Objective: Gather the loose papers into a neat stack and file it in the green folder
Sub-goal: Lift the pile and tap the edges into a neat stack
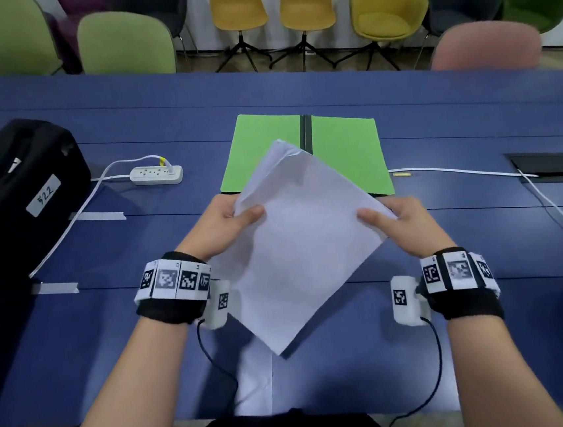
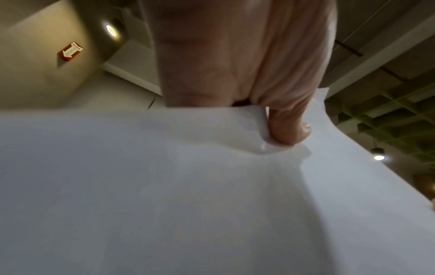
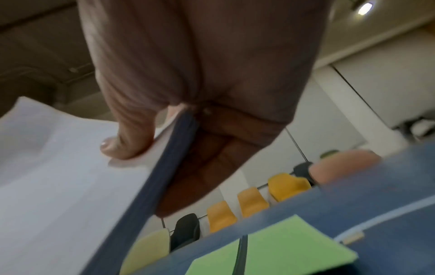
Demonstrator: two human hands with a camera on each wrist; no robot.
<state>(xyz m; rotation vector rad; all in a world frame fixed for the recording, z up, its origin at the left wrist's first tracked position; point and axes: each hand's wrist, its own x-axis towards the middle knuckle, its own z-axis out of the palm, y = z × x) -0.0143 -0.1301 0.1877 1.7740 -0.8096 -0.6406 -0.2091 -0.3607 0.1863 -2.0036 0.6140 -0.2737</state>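
Note:
A stack of white papers is held above the blue table, turned like a diamond. My left hand pinches its left edge, thumb on top. My right hand pinches the right corner the same way. The left wrist view shows the thumb pressing into the papers. In the right wrist view, my thumb lies on the papers with the other fingers underneath. The green folder lies open and flat just beyond the papers, its dark spine in the middle; the folder also shows below the right hand.
A black case sits at the left. A white power strip with its cable lies left of the folder. A white cable runs to a table hatch on the right. Tape strips mark the table. Chairs line the far side.

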